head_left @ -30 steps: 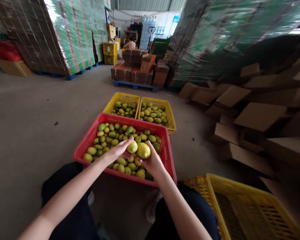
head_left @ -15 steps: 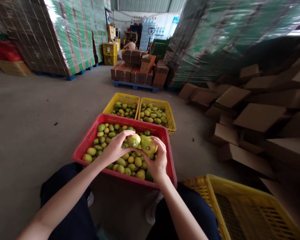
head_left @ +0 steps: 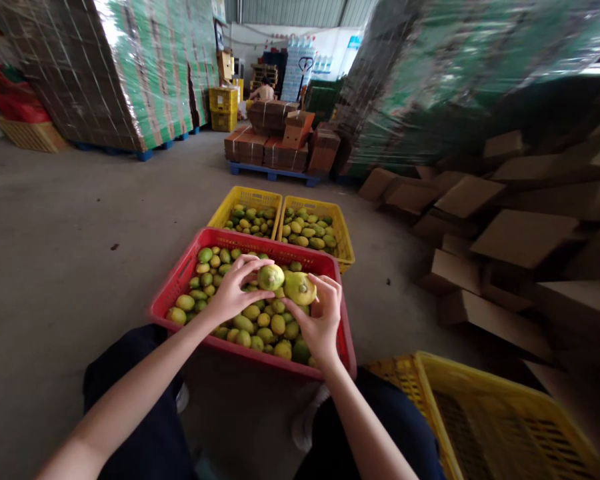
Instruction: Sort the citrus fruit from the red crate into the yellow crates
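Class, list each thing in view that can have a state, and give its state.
Left hand, gripping a yellow-green fruit
Right hand, gripping a second fruit
Red crate, holding similar fruit
Two far yellow crates, also holding fruit
Lower-right yellow crate, open-topped
Cardboard boxes, heaped
Tall stacks, wrapped in film

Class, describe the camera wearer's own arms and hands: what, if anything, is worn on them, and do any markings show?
The left hand and right hand are gloveless, with no ring, watch or bracelet visible. The forearms are uncovered, narrowing toward the wrists; no sleeves are in view, and no clear markings show.
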Demonstrator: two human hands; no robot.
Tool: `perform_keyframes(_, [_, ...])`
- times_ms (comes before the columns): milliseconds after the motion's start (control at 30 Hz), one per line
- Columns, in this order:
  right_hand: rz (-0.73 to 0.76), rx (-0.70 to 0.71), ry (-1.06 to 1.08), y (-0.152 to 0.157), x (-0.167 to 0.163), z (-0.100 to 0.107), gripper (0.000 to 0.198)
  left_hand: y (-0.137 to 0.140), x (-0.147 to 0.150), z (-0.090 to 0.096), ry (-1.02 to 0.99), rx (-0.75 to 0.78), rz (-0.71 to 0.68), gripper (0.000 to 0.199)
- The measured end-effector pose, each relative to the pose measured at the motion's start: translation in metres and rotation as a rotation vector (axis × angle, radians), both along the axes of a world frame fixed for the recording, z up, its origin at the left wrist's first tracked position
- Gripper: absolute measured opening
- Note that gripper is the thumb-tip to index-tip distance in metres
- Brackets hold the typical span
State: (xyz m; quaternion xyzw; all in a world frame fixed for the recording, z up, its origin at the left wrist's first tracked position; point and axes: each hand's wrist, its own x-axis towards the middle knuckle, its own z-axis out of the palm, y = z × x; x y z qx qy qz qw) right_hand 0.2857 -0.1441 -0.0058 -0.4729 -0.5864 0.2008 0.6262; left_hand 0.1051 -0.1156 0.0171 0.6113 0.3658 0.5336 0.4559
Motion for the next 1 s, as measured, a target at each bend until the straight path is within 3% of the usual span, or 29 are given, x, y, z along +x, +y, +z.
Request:
perform_keyframes(133, [0.247,-0.313,0.466,0.003,-0.003,0.009,0.050,0.006,0.006,-0.009,-0.364,-0.340,-0.099,0.048])
perform_keyframes(233, [0.313,-0.468,0.784,0.009,-0.006,0.008,0.034,0.008,0.010,-0.013,-0.630,-0.583,-0.151,0.039])
perform_keyframes(367, [0.369,-0.568,0.929,0.015,-0.010,0.002,0.022,0.010,0.014,-0.012,-0.795,-0.810,-0.234,0.025])
perform_keyframes(567, [0.352,-0.722,1.120,0.014,-0.007,0.003,0.021,0.012,0.018,-0.015,-0.810,-0.765,-0.111,0.024])
perform_keyframes(700, [0.305,-0.791,1.221,0.021,-0.005,0.004,0.023,0.015,0.018,-0.019,-0.800,-0.782,-0.127,0.029])
perform_keyframes(900, [0.193,-0.814,1.184,0.027,-0.011,-0.005,0.025,0.013,0.020,-0.019,-0.687,-0.812,-0.148,0.033])
perform_keyframes(1000, [0.260,-0.874,1.166,0.023,-0.011,-0.006,0.032,0.010,0.020,-0.016,-0.682,-0.840,-0.128,0.035])
